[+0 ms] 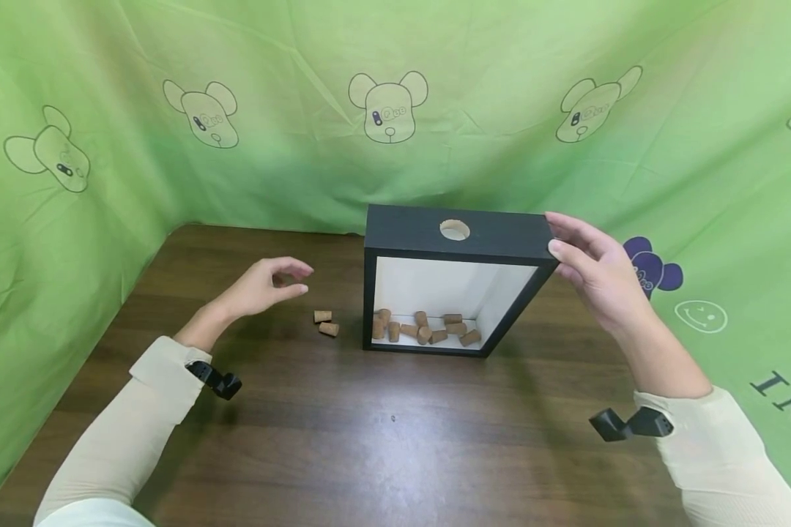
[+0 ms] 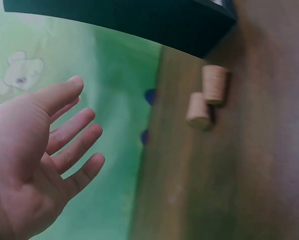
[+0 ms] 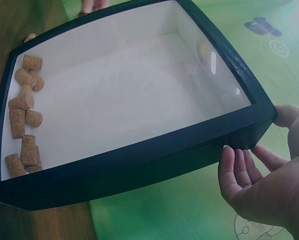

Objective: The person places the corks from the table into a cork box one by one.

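Note:
A black shadow box [image 1: 458,233] with a clear front and a round hole in its top stands upright on the table. Several corks [image 1: 424,335] lie along its white bottom. My right hand [image 1: 603,274] grips the box's upper right corner, thumb at the front edge and fingers around the top and side. To the left of the box, two loose corks [image 1: 328,329] lie close together on the wood. My left hand [image 1: 264,287] hovers just beyond them at the left, fingers loosely bent and apart, holding nothing, as the left wrist view [image 2: 34,165] also shows.
The brown wooden table [image 1: 395,454] runs up to a green cloth backdrop [image 1: 290,161] printed with bear heads. The cloth hangs at the back and both sides. Each sleeve carries a small black wrist camera [image 1: 216,379].

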`<action>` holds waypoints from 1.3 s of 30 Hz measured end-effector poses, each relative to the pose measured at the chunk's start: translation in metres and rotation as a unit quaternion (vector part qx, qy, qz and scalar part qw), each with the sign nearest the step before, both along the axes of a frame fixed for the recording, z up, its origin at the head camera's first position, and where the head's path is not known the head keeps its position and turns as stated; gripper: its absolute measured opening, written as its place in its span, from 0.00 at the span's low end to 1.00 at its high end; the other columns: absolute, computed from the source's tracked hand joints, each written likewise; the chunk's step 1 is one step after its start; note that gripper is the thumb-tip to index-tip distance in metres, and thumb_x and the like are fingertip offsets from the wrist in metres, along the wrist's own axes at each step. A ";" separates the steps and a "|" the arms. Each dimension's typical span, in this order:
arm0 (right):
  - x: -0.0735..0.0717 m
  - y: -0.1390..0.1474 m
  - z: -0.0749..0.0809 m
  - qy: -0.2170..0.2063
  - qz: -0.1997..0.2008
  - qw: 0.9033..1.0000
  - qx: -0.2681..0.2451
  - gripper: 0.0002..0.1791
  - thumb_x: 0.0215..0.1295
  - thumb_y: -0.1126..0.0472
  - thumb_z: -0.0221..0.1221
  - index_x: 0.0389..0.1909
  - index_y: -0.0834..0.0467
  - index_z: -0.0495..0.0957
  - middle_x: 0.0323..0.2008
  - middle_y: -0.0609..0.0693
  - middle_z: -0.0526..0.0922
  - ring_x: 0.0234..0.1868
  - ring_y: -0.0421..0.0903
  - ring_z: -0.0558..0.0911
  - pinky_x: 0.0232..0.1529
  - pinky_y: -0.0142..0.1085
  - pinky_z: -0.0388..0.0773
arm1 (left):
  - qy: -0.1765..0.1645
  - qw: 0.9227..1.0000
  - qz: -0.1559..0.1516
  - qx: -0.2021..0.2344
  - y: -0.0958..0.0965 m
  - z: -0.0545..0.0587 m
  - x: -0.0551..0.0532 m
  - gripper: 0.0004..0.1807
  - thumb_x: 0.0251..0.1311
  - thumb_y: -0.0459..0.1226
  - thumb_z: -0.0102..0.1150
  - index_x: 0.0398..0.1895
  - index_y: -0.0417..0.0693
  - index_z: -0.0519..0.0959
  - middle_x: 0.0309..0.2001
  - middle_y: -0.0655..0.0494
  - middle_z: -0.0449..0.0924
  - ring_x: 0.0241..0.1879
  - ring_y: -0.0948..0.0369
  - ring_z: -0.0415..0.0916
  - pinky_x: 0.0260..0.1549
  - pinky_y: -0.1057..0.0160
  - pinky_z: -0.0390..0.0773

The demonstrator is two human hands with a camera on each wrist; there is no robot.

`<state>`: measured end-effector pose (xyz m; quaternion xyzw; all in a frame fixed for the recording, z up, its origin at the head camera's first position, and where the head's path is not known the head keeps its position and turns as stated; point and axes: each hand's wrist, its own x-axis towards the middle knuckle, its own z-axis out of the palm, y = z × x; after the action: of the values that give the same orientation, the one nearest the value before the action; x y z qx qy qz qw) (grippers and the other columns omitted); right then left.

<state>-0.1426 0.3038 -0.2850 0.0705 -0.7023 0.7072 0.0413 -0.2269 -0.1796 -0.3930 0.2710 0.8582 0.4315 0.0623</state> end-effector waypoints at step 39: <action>-0.001 0.001 -0.002 -0.002 0.011 1.000 -0.013 0.21 0.73 0.70 0.57 0.63 0.52 0.79 0.55 0.48 0.72 0.48 0.38 0.71 0.40 0.23 0.77 | -0.029 0.999 -0.010 -0.033 0.010 -0.077 0.002 0.20 0.64 0.31 0.67 0.58 0.34 0.79 0.55 0.40 0.82 0.52 0.46 0.79 0.55 0.46 0.76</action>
<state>-0.1437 0.3043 -0.2866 0.0764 -0.6925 0.7166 0.0331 -0.2253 -0.1696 -0.4705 0.2649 0.8668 0.4103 0.1003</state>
